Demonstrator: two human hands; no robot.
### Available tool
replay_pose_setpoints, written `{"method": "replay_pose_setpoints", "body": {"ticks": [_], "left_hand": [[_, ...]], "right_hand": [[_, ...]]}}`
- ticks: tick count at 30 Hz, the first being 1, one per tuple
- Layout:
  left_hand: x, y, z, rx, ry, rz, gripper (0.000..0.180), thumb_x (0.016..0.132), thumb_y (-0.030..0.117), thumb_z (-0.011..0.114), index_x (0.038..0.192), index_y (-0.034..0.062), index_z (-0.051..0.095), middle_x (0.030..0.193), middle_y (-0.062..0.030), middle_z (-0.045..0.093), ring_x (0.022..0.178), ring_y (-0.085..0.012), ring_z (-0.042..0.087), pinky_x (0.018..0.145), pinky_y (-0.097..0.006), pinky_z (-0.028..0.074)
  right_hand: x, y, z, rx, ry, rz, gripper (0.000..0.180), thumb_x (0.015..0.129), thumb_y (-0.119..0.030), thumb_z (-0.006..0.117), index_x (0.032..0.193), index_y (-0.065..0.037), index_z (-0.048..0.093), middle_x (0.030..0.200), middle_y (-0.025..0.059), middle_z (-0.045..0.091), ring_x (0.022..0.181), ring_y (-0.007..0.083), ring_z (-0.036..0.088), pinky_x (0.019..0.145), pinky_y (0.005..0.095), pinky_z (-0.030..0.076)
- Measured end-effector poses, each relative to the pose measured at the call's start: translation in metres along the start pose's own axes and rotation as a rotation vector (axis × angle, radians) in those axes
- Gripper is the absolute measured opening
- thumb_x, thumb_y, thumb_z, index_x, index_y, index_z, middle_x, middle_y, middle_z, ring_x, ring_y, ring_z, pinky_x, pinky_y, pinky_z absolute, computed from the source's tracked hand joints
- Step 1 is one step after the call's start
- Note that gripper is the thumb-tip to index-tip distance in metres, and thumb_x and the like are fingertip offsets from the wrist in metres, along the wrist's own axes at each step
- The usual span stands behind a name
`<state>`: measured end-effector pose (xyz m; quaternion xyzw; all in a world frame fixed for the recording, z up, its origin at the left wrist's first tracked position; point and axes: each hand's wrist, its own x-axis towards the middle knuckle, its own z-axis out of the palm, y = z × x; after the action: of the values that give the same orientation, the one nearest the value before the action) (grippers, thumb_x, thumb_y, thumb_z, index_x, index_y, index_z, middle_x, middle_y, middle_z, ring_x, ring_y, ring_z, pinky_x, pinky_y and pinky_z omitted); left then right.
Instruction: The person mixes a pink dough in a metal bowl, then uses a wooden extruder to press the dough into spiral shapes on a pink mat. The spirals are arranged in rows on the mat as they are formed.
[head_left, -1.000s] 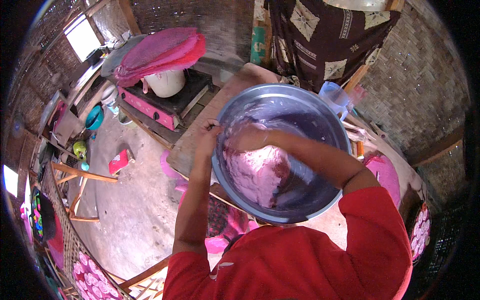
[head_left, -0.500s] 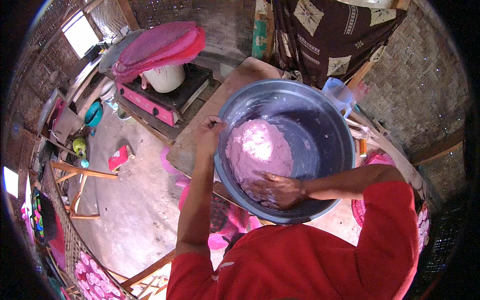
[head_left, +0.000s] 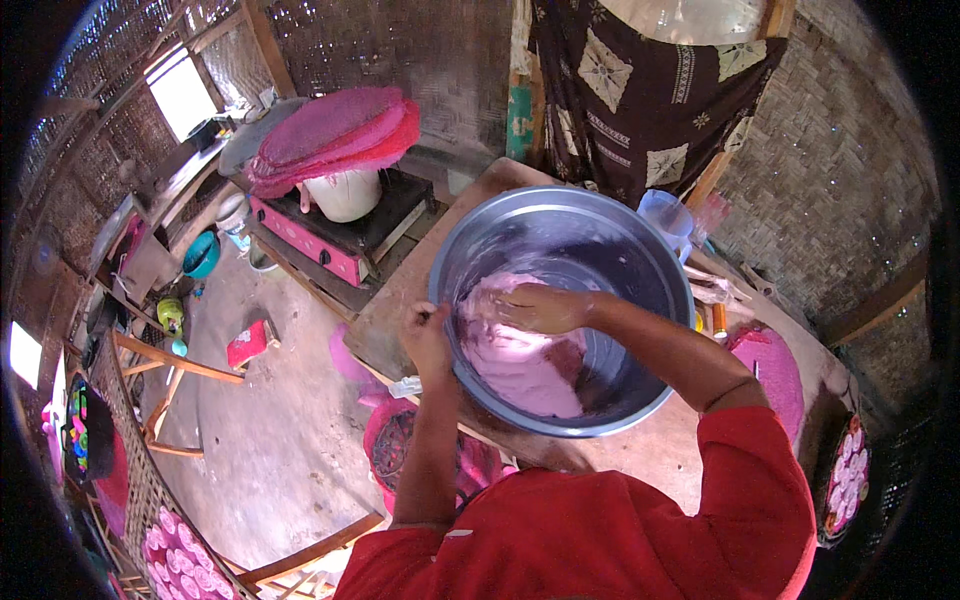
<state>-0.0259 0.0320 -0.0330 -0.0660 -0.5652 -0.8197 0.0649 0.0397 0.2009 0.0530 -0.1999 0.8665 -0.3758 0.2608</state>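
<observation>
A wide dark blue-grey basin (head_left: 620, 395) stands on a wooden table in front of me. Pink dough (head_left: 520, 375) fills its left part, smooth in front and brightly lit in the middle. My right hand (head_left: 543, 308) reaches across from the right and lies on the far part of this dough. Its fingers are stretched out, pointing left, with the tips partly lost against the pink. At the basin's left edge, my left hand (head_left: 428, 340) has its fingers curled at the rim, closed on it.
Left of the table, a pink-fronted gas stove (head_left: 310, 240) carries a white pot (head_left: 345, 197) topped by pink round covers (head_left: 335, 135). A clear blue jug (head_left: 665, 215) stands behind the basin. On the right lies a pink round cover (head_left: 765, 380). A wooden stool (head_left: 180, 365) stands on the floor.
My right hand has moved from the near side of the dough to its far side. The dough now spreads toward the basin's near wall. My left hand stays at the rim.
</observation>
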Motion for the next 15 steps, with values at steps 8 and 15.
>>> {"method": "replay_pose_setpoints", "body": {"ticks": [8, 15], "left_hand": [[-0.028, 0.003, 0.008, 0.016, 0.134, -0.002, 0.021, 0.078, -0.007, 0.065, 0.090, 0.0050, 0.052, 0.083, -0.0006, 0.053, 0.075, -0.0093, 0.051, 0.069, -0.023, 0.042], [-0.025, 0.002, 0.015, -0.090, 0.160, 0.027, 0.023, 0.076, -0.009, 0.064, 0.086, 0.0054, 0.051, 0.080, -0.0001, 0.051, 0.073, -0.0086, 0.049, 0.066, -0.022, 0.039]], "right_hand": [[0.027, 0.078, 0.005, 0.174, 0.184, -0.217, 0.046, 0.099, -0.033, 0.043, 0.130, -0.001, 0.053, 0.130, 0.0155, 0.056, 0.117, 0.0239, 0.053, 0.105, 0.0358, 0.036], [0.082, 0.178, -0.043, -0.011, 0.463, 0.248, 0.066, 0.097, -0.057, 0.038, 0.129, -0.002, 0.056, 0.131, 0.0211, 0.054, 0.123, 0.0335, 0.050, 0.105, 0.0418, 0.037]]}}
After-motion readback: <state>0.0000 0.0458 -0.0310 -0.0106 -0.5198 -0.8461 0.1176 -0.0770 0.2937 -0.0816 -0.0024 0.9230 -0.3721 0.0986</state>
